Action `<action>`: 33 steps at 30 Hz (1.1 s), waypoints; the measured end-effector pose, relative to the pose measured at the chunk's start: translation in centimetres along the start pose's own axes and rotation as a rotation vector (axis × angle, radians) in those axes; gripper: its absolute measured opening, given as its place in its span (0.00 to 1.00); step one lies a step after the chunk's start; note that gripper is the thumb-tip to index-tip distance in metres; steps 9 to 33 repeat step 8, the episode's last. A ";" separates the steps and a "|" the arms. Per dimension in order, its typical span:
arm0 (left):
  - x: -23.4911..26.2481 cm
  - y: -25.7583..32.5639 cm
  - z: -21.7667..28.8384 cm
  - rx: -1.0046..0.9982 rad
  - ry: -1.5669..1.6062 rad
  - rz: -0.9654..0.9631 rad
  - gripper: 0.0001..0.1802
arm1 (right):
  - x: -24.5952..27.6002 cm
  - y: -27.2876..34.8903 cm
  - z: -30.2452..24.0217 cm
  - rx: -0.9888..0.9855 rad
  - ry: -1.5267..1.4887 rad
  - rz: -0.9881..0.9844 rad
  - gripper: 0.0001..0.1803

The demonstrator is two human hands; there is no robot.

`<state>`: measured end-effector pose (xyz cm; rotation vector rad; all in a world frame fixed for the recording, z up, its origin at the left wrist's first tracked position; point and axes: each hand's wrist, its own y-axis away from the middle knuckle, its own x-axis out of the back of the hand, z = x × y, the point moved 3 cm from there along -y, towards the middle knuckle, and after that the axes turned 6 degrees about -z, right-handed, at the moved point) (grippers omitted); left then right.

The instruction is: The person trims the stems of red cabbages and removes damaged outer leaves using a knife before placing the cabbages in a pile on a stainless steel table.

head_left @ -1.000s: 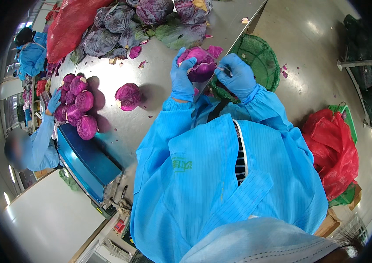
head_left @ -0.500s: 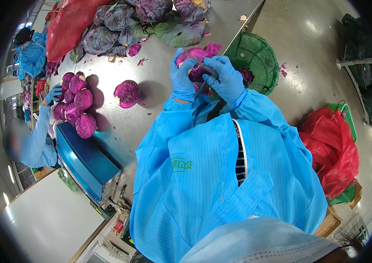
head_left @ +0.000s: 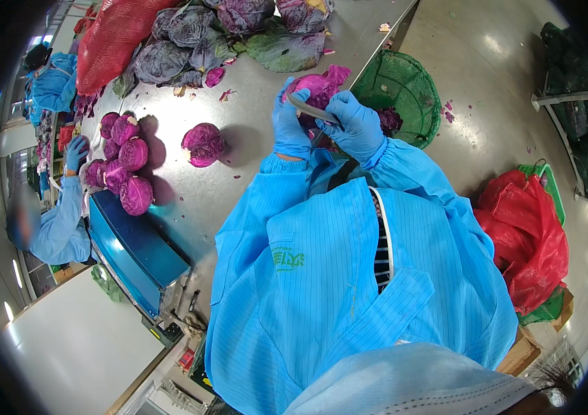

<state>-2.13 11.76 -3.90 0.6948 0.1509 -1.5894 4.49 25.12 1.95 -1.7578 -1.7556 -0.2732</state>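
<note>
My left hand (head_left: 289, 128), in a blue glove, grips a purple cabbage head (head_left: 318, 86) from its left side, just above the steel table (head_left: 238, 180). My right hand (head_left: 355, 128), also gloved, is closed on a knife (head_left: 305, 108) whose curved grey blade lies across the near side of the cabbage. A loose purple leaf sticks out at the cabbage's top right. My blue gown fills the lower middle of the view and hides the table edge below my hands.
A trimmed cabbage (head_left: 203, 144) lies alone to the left. Several trimmed heads (head_left: 122, 162) are piled by a blue crate (head_left: 134, 252). Untrimmed cabbages (head_left: 197, 34) and a red net sack (head_left: 110, 38) lie at the back. A green basket (head_left: 404, 93) stands right. A co-worker's gloved hand (head_left: 76, 152) reaches in.
My right hand has moved left and closer to me along the cabbage, and the knife blade now lies across its near side. The cabbage has turned slightly in my left hand.
</note>
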 end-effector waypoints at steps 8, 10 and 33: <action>-2.9 1.4 1.6 0.303 0.393 -0.078 0.27 | 1.4 1.3 4.6 -0.220 -0.754 0.313 0.09; -2.9 1.4 1.6 0.303 0.393 -0.078 0.27 | 1.4 1.3 4.6 -0.220 -0.754 0.313 0.09; -2.9 1.4 1.6 0.303 0.393 -0.078 0.27 | 1.4 1.3 4.6 -0.220 -0.754 0.313 0.09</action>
